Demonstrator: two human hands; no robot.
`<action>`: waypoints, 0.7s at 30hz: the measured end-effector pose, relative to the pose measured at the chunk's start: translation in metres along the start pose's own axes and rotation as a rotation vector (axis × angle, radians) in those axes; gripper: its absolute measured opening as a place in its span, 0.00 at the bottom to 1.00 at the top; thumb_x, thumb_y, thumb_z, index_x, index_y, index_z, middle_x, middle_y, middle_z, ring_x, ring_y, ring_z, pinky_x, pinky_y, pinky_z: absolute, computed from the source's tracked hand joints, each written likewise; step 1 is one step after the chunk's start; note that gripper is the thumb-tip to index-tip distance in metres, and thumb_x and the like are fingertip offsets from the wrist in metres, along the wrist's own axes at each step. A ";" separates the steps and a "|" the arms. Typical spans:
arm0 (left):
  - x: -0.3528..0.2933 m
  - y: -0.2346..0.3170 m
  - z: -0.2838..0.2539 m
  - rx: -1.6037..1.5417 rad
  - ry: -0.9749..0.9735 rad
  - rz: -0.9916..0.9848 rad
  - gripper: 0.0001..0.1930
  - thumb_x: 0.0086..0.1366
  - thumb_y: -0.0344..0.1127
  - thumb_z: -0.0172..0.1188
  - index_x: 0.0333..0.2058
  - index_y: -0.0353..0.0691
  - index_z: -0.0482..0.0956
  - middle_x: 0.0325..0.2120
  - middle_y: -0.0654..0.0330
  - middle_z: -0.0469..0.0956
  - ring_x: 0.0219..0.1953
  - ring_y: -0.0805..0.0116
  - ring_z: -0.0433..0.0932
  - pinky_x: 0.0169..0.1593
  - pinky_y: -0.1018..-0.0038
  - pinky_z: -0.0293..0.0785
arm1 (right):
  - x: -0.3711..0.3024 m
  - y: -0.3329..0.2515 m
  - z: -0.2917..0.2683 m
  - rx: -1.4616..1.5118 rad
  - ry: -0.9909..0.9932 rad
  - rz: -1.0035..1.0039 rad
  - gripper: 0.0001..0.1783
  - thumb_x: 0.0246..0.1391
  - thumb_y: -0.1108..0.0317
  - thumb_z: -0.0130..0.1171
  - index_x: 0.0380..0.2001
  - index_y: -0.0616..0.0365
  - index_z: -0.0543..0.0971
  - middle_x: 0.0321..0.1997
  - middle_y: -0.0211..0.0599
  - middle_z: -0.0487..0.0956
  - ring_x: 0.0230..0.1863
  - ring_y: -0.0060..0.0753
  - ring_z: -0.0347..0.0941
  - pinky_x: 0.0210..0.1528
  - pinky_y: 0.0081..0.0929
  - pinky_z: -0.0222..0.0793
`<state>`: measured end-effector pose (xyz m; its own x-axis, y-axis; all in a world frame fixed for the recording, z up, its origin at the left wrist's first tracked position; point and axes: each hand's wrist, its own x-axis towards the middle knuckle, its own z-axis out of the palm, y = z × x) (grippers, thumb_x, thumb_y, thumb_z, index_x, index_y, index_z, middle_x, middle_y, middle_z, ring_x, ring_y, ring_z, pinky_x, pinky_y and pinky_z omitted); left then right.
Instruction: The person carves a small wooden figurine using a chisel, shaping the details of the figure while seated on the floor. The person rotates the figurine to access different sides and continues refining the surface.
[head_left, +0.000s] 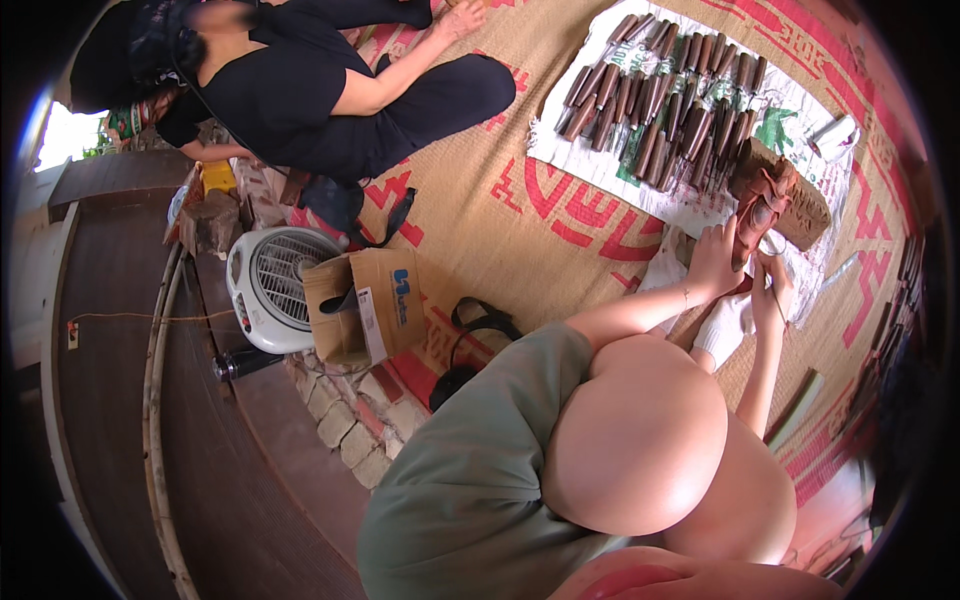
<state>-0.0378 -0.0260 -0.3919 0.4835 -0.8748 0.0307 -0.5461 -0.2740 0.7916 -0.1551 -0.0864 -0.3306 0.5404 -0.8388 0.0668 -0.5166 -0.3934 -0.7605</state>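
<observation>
In front of my bent knees, my left hand is closed on the lower end of a reddish-brown carved wooden piece. The carving leans against a rough brown block. My right hand is closed just beside the carving's lower end, with a thin dark strip showing at its fingers; what it grips is too small to tell. Beyond the carving, several dark wooden-handled carving tools lie in rows on a white printed sack. A white sock covers my foot under my hands.
A tan and red patterned mat spreads under everything. To the left stand an open cardboard box and a white round fan. Another person in dark clothes sits at the far left. More dark tools lie along the right edge.
</observation>
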 end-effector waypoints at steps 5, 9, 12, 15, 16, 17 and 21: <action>0.001 0.006 -0.005 -0.019 -0.040 0.020 0.42 0.49 0.36 0.63 0.60 0.25 0.53 0.40 0.40 0.69 0.46 0.42 0.66 0.51 0.56 0.65 | -0.002 0.001 0.002 -0.037 0.046 -0.059 0.04 0.56 0.76 0.56 0.36 0.64 0.76 0.33 0.48 0.80 0.35 0.44 0.79 0.40 0.34 0.72; 0.000 -0.004 0.004 0.001 -0.014 -0.002 0.44 0.46 0.35 0.64 0.60 0.25 0.53 0.41 0.40 0.68 0.46 0.43 0.66 0.52 0.56 0.65 | -0.003 0.006 0.000 0.007 0.053 -0.008 0.05 0.57 0.75 0.56 0.35 0.65 0.76 0.32 0.45 0.80 0.34 0.34 0.79 0.40 0.30 0.72; -0.001 0.007 -0.004 -0.019 -0.059 0.003 0.44 0.45 0.34 0.63 0.60 0.25 0.53 0.41 0.40 0.69 0.46 0.43 0.66 0.52 0.56 0.65 | -0.002 0.016 -0.003 -0.051 0.048 -0.036 0.04 0.56 0.75 0.57 0.35 0.65 0.77 0.33 0.45 0.81 0.36 0.34 0.79 0.41 0.29 0.72; 0.003 0.003 0.000 -0.034 -0.039 -0.008 0.44 0.45 0.34 0.63 0.60 0.25 0.53 0.40 0.41 0.69 0.46 0.43 0.66 0.51 0.55 0.65 | -0.008 0.012 -0.005 -0.010 -0.028 0.031 0.05 0.56 0.76 0.57 0.36 0.64 0.78 0.33 0.44 0.82 0.35 0.32 0.80 0.41 0.28 0.73; 0.002 0.001 0.002 -0.019 -0.026 -0.002 0.44 0.45 0.34 0.63 0.60 0.25 0.53 0.40 0.41 0.69 0.46 0.43 0.66 0.51 0.55 0.65 | -0.008 0.012 -0.007 -0.010 0.021 0.006 0.05 0.56 0.76 0.58 0.36 0.63 0.78 0.33 0.43 0.82 0.34 0.32 0.80 0.40 0.28 0.73; 0.001 0.000 0.004 -0.003 -0.012 0.004 0.44 0.44 0.34 0.63 0.60 0.25 0.53 0.40 0.41 0.69 0.45 0.43 0.66 0.51 0.55 0.65 | -0.006 0.013 -0.008 -0.011 0.070 -0.019 0.05 0.56 0.75 0.58 0.36 0.63 0.78 0.33 0.43 0.82 0.34 0.31 0.80 0.40 0.28 0.73; -0.001 0.008 0.001 -0.012 -0.015 0.036 0.44 0.44 0.33 0.62 0.60 0.25 0.54 0.40 0.41 0.69 0.44 0.43 0.67 0.48 0.55 0.66 | -0.004 0.031 -0.002 -0.041 0.059 -0.047 0.06 0.59 0.74 0.56 0.37 0.64 0.77 0.36 0.45 0.81 0.37 0.33 0.79 0.43 0.28 0.72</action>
<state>-0.0428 -0.0276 -0.3863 0.4537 -0.8898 0.0499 -0.5546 -0.2380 0.7973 -0.1745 -0.0959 -0.3527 0.5251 -0.8393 0.1408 -0.5189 -0.4470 -0.7286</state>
